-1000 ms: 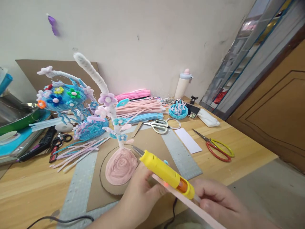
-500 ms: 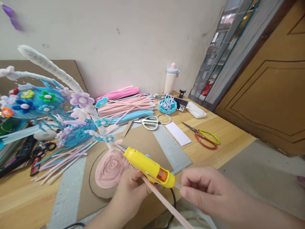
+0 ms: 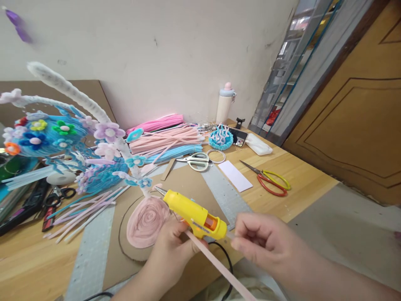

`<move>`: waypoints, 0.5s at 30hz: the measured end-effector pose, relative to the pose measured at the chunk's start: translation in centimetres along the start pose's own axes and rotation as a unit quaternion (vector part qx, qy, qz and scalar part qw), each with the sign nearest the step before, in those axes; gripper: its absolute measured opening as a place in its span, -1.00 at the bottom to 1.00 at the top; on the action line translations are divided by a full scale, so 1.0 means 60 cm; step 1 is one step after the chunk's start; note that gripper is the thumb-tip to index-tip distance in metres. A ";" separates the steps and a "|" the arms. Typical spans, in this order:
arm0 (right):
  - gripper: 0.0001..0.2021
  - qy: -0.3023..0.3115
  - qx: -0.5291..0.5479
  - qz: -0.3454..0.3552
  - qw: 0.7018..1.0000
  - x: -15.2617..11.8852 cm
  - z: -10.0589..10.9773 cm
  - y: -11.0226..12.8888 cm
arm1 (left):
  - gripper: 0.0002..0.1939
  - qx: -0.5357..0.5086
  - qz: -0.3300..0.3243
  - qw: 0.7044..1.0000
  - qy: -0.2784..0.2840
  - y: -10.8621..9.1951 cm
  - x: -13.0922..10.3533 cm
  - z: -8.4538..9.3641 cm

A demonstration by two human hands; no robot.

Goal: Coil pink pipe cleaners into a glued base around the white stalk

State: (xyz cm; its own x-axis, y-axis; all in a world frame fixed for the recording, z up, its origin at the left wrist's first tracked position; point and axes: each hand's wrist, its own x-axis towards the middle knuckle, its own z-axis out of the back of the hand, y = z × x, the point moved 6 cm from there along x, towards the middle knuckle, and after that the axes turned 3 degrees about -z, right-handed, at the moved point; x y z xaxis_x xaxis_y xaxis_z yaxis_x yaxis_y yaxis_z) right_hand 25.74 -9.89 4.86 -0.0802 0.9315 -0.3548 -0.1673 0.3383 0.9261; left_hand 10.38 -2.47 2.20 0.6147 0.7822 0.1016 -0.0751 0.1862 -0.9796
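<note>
My left hand [image 3: 171,248] is closed around the lower part of a yellow hot glue gun [image 3: 188,211], its metal nozzle aimed toward the upper left. Below the gun, a pale pink pipe cleaner [image 3: 219,267] runs from the same hand down to the bottom edge. My right hand [image 3: 269,242] pinches a translucent glue stick [image 3: 229,235] at the gun's rear. Left of the gun, a coiled pink spiral [image 3: 147,221] lies on a cardboard sheet [image 3: 191,179], inside a drawn circle. A white flowered stem [image 3: 134,171] stands at its far edge.
Green-handled scissors [image 3: 198,161], red-and-yellow scissors [image 3: 272,182] and a white card [image 3: 234,175] lie beyond the cardboard. Bundles of pink pipe cleaners [image 3: 166,140] line the wall. A bottle [image 3: 224,104] stands behind. Loose pipe cleaners [image 3: 84,213] and black scissors [image 3: 59,194] lie left.
My right hand has come slightly left and up, closer to the gun's rear, and less glue stick shows between them. The gun's rear has risen a little. The left hand keeps its grip.
</note>
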 end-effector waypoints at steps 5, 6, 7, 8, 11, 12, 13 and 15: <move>-0.64 0.000 0.012 0.038 0.999 0.005 -0.007 0.000 | -0.85 0.008 0.002 1.000 0.006 0.002 0.003 -0.001; -0.63 0.009 0.039 0.039 0.998 0.009 -0.008 -0.003 | -0.85 0.015 -0.003 1.000 0.003 0.001 0.004 -0.001; -0.62 0.011 0.066 0.040 0.997 0.014 -0.008 -0.005 | -0.85 0.030 -0.008 1.000 -0.004 0.000 0.004 0.001; -0.61 0.004 0.087 0.043 0.995 0.020 -0.005 -0.008 | -0.84 0.050 -0.013 0.999 -0.018 0.000 0.005 0.005; -0.63 -0.067 0.092 0.068 0.991 0.045 0.020 -0.013 | -0.73 0.118 -0.013 0.988 -0.097 0.002 0.001 0.026; -0.65 -0.097 0.071 0.085 0.989 0.055 0.031 -0.012 | -0.73 0.133 -0.010 0.984 -0.120 0.002 -0.003 0.034; -0.68 -0.128 0.039 0.106 0.985 0.065 0.044 -0.009 | -0.76 0.142 -0.008 0.981 -0.130 0.000 -0.007 0.040; -0.73 -0.178 -0.063 0.144 0.971 0.086 0.064 0.000 | -0.79 0.153 -0.010 0.983 -0.102 -0.006 -0.016 0.041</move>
State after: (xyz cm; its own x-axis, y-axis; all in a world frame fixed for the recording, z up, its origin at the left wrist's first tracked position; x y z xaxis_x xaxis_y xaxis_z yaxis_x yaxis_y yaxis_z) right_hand 29.10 -4.58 3.50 0.1988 0.9800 0.0044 -0.3098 0.0586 0.9490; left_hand 7.86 -1.80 2.86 0.4503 0.8738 0.1837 -0.3158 0.3483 -0.8826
